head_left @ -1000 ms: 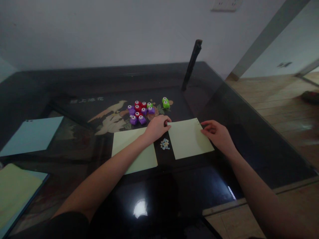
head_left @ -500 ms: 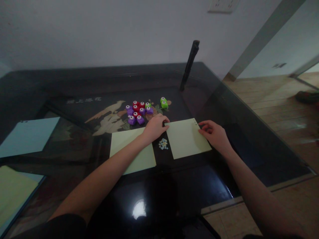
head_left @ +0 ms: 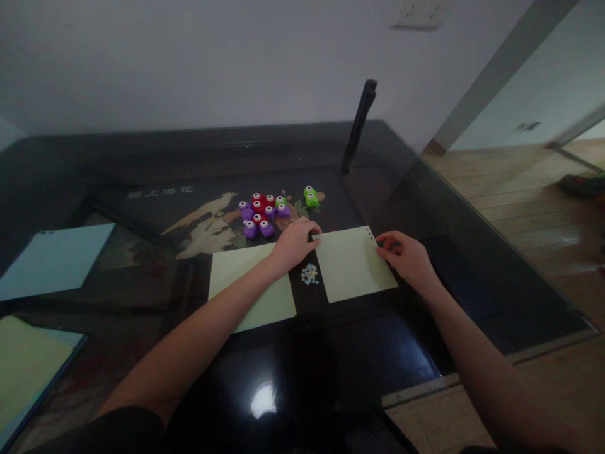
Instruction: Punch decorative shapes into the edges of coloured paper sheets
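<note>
A pale yellow sheet of paper [head_left: 357,265] with small dark marks like punched holes at its upper right corner lies between my hands. My left hand [head_left: 297,243] has its thumb and fingers closed at the sheet's upper left corner. At the right edge, my right hand [head_left: 407,258] pinches the paper between thumb and curled fingers. Under my left forearm rests a second pale yellow sheet [head_left: 276,302], partly covered. A small heap of light blue and yellowish paper bits [head_left: 310,274] sits in the gap between the two sheets.
Beyond my left hand cluster several small purple, red and green craft punches [head_left: 259,214]; green punches [head_left: 310,197] stand apart to their right. Blue sheets [head_left: 57,261] and a yellow sheet [head_left: 26,362] lie at left. A black upright post [head_left: 359,126] rises near the glossy table's [head_left: 302,148] back.
The sheet's lower right corner has shifted slightly left, and its right edge looks more even. Both hands stay at nearly the same places; the punches have not moved.
</note>
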`<state>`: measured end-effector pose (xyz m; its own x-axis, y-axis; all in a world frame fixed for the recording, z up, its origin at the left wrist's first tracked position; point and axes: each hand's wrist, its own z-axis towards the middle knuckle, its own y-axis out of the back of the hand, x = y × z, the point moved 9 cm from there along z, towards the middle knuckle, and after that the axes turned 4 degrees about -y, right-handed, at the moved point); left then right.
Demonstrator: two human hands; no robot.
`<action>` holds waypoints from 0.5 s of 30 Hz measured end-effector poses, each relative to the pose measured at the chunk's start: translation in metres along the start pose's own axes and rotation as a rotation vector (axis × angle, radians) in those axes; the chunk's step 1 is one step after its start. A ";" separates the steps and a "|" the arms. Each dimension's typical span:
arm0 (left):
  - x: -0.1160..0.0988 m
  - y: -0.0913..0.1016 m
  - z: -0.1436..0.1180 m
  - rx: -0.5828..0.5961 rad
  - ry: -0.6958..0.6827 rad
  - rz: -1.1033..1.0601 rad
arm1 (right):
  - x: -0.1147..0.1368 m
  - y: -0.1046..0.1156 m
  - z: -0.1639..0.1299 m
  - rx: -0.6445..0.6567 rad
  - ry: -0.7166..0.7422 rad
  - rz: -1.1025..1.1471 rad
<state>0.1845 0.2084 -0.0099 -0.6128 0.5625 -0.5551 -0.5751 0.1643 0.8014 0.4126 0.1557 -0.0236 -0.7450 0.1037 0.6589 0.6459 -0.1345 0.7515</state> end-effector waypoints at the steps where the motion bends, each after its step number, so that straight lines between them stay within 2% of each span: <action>1: 0.000 0.000 0.000 -0.001 -0.001 0.001 | 0.000 0.000 0.000 0.000 0.005 -0.008; 15: -0.001 -0.001 -0.002 0.002 0.000 0.013 | 0.012 -0.001 -0.003 -0.039 0.154 -0.149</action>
<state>0.1846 0.2058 -0.0105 -0.6200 0.5646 -0.5448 -0.5663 0.1586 0.8088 0.4025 0.1539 -0.0166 -0.8504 -0.0262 0.5255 0.5220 -0.1673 0.8364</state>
